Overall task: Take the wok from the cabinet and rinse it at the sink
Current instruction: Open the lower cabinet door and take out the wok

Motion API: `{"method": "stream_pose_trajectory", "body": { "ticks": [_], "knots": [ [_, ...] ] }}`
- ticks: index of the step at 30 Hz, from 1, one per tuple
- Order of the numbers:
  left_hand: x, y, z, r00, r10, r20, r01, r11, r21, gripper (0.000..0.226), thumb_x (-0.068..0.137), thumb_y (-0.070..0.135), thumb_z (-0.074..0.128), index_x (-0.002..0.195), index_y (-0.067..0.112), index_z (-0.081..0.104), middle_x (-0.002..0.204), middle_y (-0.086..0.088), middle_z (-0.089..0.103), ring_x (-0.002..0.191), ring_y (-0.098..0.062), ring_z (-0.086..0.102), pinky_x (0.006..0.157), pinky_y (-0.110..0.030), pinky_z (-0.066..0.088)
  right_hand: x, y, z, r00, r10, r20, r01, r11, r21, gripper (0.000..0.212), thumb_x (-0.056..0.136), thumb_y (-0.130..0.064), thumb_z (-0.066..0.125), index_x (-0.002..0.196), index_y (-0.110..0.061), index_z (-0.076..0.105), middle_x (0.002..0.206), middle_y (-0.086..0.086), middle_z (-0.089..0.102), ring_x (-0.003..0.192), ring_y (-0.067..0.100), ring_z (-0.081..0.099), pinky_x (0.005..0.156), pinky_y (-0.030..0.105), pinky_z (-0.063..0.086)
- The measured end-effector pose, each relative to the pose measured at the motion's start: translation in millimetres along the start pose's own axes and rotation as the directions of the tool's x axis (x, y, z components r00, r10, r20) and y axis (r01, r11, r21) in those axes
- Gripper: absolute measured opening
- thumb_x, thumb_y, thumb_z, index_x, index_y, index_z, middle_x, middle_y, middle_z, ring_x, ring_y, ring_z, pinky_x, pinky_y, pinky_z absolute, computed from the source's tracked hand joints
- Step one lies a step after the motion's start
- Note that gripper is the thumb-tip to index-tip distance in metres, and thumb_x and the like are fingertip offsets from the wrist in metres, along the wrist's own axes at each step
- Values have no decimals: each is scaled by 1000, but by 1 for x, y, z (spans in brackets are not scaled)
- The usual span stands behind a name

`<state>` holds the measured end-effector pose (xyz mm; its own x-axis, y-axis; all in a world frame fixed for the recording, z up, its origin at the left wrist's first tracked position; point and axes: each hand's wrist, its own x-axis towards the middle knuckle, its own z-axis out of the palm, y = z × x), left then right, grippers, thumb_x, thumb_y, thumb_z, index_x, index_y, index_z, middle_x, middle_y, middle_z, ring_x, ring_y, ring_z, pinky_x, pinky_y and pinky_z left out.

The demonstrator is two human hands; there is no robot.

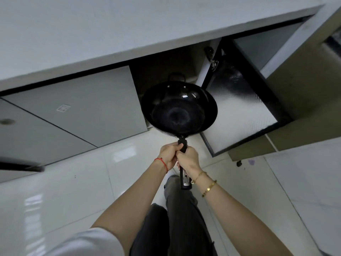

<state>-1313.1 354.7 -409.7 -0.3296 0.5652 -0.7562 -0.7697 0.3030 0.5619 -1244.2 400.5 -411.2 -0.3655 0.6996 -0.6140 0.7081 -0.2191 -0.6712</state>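
Gripping the long black handle of the round black steel wok with left hand and right hand, fingers curled round it, just outside the open lower cabinet; probably heavy, rigid, front-weighted, hence both hands near the bowl.

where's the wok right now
In the head view the wok is at centre frame, held out by its long handle in both hands, left hand and right hand, just in front of the open cabinet.
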Motion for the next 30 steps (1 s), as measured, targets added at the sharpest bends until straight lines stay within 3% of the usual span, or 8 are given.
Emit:
{"method": "stream_pose_trajectory", "body": {
  "ticks": [2, 5, 11, 17, 21, 30],
  "knots": [
    [-29, -14, 1, 1000, -19, -3, 19, 1000, -14, 19, 96, 2, 50, 103, -3, 67, 87, -17, 67, 71, -27, 59, 52, -29, 48, -32, 10, -6, 1000, -5, -6, 5, 1000, -18, 13, 85, -7, 50, 75, -6, 59, 54, 8, 59, 30, 9, 53, 33, 18, 40],
    [-75, -29, 5, 999, -45, 14, 45, 999, -16, 19, 96, 2, 51, 93, 4, 70, 87, -17, 65, 70, -25, 53, 61, -32, 42, -82, 18, -17, 1000, -10, -13, 10, 1000, -16, 13, 87, -9, 52, 76, -10, 59, 61, 7, 61, 36, 11, 56, 34, 18, 40],
    [-168, -41, 19, 997, -65, 35, 65, 998, 3, 17, 97, 4, 51, 100, 1, 67, 92, -22, 57, 57, -24, 43, 36, -23, 40, -174, 20, -44, 998, -62, -22, 62, 997, -42, 10, 88, -8, 52, 84, -5, 61, 55, 4, 60, 33, 7, 55, 33, 18, 40],
    [-246, -42, 32, 995, -32, 99, 34, 999, -24, 19, 95, 1, 53, 92, 5, 71, 84, -17, 68, 63, -26, 61, 50, -27, 53, -253, 9, -76, 995, -98, -17, 98, 995, -7, 7, 87, -9, 52, 84, -8, 59, 57, 9, 62, 33, 12, 57, 34, 20, 41],
    [-279, -33, 41, 992, 40, 117, -29, 995, -91, 23, 92, -2, 56, 111, -4, 68, 91, -13, 73, 81, -19, 70, 66, -22, 57, -287, -7, -96, 985, -167, -30, 166, 985, -35, 10, 86, -11, 51, 91, -12, 60, 64, 7, 62, 38, 10, 58, 36, 19, 41],
    [-327, 14, 57, 962, 230, 143, -211, 968, -139, 36, 92, 0, 57, 128, -7, 58, 109, -18, 67, 94, -22, 66, 77, -23, 57, -313, -61, -124, 940, -340, 13, 340, 940, -36, 15, 87, -12, 50, 99, -9, 59, 54, 10, 58, 31, 12, 54, 33, 21, 41]
  ]
}}
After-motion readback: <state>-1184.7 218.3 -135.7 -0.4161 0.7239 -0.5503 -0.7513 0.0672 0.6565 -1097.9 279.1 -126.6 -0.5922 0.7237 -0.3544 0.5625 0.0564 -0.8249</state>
